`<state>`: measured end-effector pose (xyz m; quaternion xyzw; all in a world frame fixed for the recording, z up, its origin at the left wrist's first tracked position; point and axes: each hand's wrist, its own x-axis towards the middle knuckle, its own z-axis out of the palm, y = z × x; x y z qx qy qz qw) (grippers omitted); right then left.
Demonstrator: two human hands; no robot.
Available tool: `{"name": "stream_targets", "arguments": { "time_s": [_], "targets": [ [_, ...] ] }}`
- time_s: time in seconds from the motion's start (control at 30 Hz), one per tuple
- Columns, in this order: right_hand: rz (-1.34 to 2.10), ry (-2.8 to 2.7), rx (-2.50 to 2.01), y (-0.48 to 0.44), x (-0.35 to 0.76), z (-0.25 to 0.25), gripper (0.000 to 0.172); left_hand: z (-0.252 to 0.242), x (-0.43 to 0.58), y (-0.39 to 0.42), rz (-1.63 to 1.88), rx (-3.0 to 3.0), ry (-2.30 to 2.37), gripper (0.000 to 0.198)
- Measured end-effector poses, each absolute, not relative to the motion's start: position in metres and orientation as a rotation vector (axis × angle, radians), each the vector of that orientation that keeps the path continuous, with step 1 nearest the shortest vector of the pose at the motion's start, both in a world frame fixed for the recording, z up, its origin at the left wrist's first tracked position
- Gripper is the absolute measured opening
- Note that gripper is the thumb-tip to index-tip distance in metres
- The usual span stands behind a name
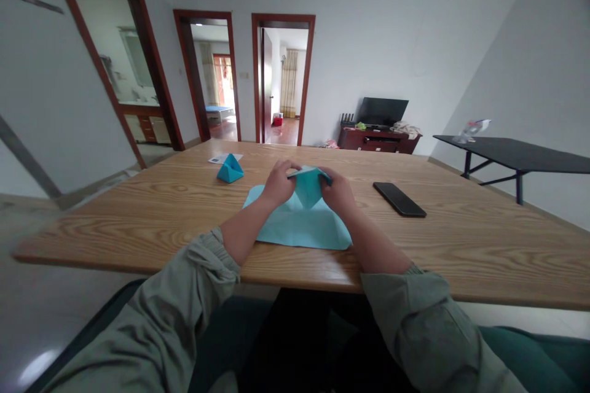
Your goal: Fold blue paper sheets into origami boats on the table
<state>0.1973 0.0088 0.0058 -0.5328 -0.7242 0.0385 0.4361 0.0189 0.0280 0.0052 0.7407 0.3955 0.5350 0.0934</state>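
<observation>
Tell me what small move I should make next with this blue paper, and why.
Probably press the triangular flap down and crease it against the blue paper sheet: your left hand and right hand pinch its top edge, and it looks raised, not flattened.

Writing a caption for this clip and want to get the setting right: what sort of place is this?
Probably a room in a private home, likely a living or dining room. A long wooden table fills it, a flat-screen television stands on a low dark red cabinet, and one doorway shows a bed.
</observation>
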Motion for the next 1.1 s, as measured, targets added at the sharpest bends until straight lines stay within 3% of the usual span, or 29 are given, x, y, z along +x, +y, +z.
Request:
{"name": "stream_targets", "arguments": {
  "time_s": [0.2, 0.37, 0.5, 0.77, 0.93, 1.1],
  "targets": [
    [0.130, -2.156, -1.380, 0.027, 0.227, -0.021, 0.052, -0.012, -0.007, 0.046, 0.939, 2.406, 1.182, 0.044],
    [0.071, -2.509, -1.539, 0.030, 0.233, -0.038, 0.058, -0.029, -0.005, 0.037, 0.172, 2.675, 1.154, 0.051],
    [0.081, -2.562, -1.535, 0.021, 0.233, -0.037, 0.056, -0.026, -0.001, 0.025, -0.093, 2.647, 1.186, 0.064],
    [0.132, -2.690, -1.477, -0.005, 0.228, -0.043, 0.063, -0.026, 0.001, 0.017, -0.151, 2.646, 1.229, 0.075],
    [0.221, -2.527, -1.411, -0.005, 0.228, -0.033, 0.044, -0.025, 0.000, 0.023, 0.262, 2.660, 1.091, 0.047],
    [0.207, -2.354, -1.471, -0.003, 0.231, -0.025, 0.054, -0.020, -0.002, 0.030, 0.584, 2.507, 1.100, 0.047]
  ]
}}
